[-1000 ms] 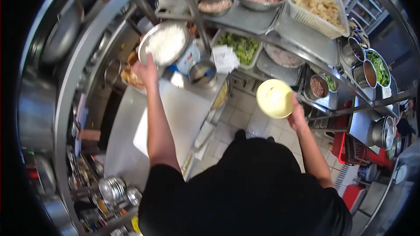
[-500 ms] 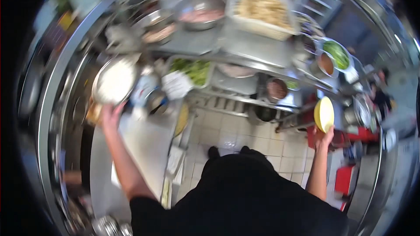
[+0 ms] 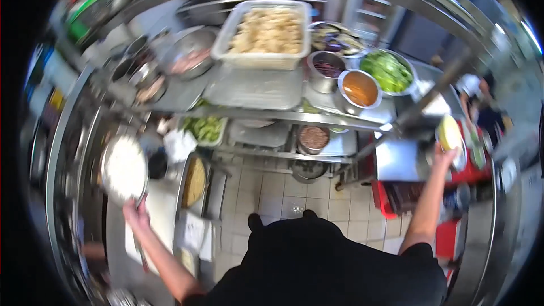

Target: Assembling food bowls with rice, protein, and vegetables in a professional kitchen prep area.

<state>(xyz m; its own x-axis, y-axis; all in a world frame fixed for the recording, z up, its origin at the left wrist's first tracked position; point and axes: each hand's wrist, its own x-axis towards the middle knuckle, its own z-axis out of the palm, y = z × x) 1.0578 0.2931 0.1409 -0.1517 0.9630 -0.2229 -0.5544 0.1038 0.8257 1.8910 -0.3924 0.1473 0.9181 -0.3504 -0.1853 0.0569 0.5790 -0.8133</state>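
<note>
At the left, my left hand point(image 3: 136, 213) grips the near rim of a round metal bowl point(image 3: 126, 170) filled with something white, perhaps rice or flour; its grains are too blurred to tell. The bowl is above the left counter, beside a white board point(image 3: 161, 207). Far out to the right, my right hand point(image 3: 446, 156) holds a yellow bowl point(image 3: 450, 132) by its near side, tipped so that its inside partly shows. Behind that bowl are metal vessels on the right-hand counter. My arms are spread wide.
Ahead, a shelf carries a white tub of pale pieces point(image 3: 266, 31), a pot of orange sauce point(image 3: 360, 89) and a bowl of green leaves point(image 3: 388, 72). Below are a tray of chopped greens point(image 3: 204, 129) and a pot of minced food point(image 3: 313, 138). A person point(image 3: 481, 99) stands far right.
My view has turned to the right, so the shelf has shifted left in the picture. The yellow bowl has moved outward to the right. Both bowls are still in my hands.
</note>
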